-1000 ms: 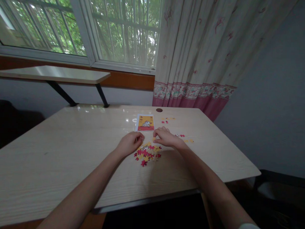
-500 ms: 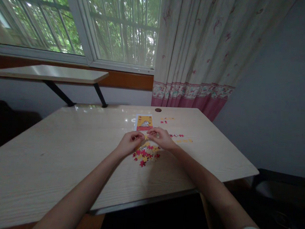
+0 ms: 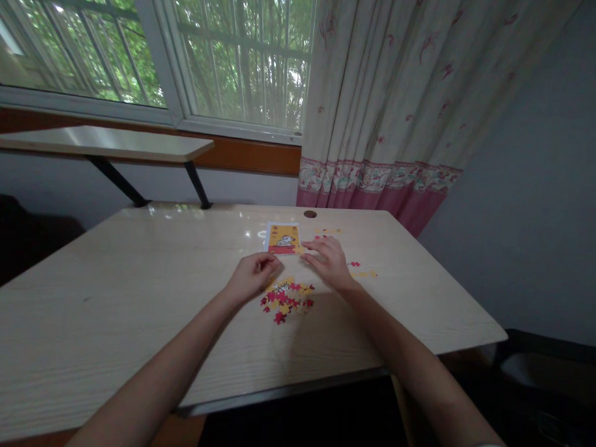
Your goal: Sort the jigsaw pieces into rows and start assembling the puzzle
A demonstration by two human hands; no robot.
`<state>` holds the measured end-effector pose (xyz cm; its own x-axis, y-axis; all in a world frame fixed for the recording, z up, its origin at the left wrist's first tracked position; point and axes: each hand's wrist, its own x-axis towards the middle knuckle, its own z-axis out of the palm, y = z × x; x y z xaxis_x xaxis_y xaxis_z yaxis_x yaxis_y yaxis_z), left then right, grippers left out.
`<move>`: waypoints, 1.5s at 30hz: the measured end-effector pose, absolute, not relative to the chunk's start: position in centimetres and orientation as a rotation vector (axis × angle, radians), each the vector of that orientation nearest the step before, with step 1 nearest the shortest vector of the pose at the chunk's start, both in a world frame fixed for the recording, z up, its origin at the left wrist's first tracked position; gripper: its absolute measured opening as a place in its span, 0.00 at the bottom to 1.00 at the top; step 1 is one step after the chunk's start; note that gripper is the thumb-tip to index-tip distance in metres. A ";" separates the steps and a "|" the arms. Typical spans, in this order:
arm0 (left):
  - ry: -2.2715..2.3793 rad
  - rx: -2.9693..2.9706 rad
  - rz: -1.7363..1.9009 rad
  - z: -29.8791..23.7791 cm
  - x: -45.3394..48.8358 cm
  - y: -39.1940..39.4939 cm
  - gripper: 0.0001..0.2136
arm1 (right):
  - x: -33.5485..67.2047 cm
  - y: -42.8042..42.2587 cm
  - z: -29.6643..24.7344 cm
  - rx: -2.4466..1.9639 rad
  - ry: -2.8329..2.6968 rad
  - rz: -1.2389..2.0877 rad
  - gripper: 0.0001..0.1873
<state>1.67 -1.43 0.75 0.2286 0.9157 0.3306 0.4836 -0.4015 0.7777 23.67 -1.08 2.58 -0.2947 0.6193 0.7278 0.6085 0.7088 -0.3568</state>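
A yellow puzzle piece (image 3: 298,249) sits between the thumb and fingertips of my right hand (image 3: 328,260), over the lower right corner of the picture card (image 3: 282,238). The card shows a white cartoon animal on yellow and red. My left hand (image 3: 251,274) is closed just below the card's left side, thumb against curled fingers; whether it holds anything is hidden. Below and between both hands lies a loose heap of red, yellow and white puzzle pieces (image 3: 286,301).
Beyond my right hand lie a row of yellow pieces (image 3: 364,274), some red pieces (image 3: 355,264) and more yellow pieces (image 3: 333,231). A raised shelf (image 3: 100,141) stands at the table's (image 3: 143,296) back left. A curtain (image 3: 378,177) hangs behind.
My hands have moved apart. The right hand went right and slightly up with the yellow puzzle piece, which was between both hands before. My left hand stays nearly where it was.
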 end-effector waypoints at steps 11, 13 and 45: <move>1.263 2.495 0.703 1.3 0.0 -1.2 0.12 | 25.0 -1.0 3.1 -1.124 -1.959 0.092 0.14; 1.256 2.502 0.684 1.3 0.1 -1.2 0.12 | 24.8 -1.1 3.1 -1.122 -1.963 0.072 0.14; 1.249 2.507 0.696 1.0 0.4 -1.2 0.11 | 46.6 -3.1 -1.0 -1.555 -2.026 0.426 0.18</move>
<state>0.41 -1.18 1.00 0.5169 0.8006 0.3032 0.6789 -0.5991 0.4244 46.59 -3.14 -0.95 -0.1840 0.9563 0.2273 0.7836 0.2823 -0.5535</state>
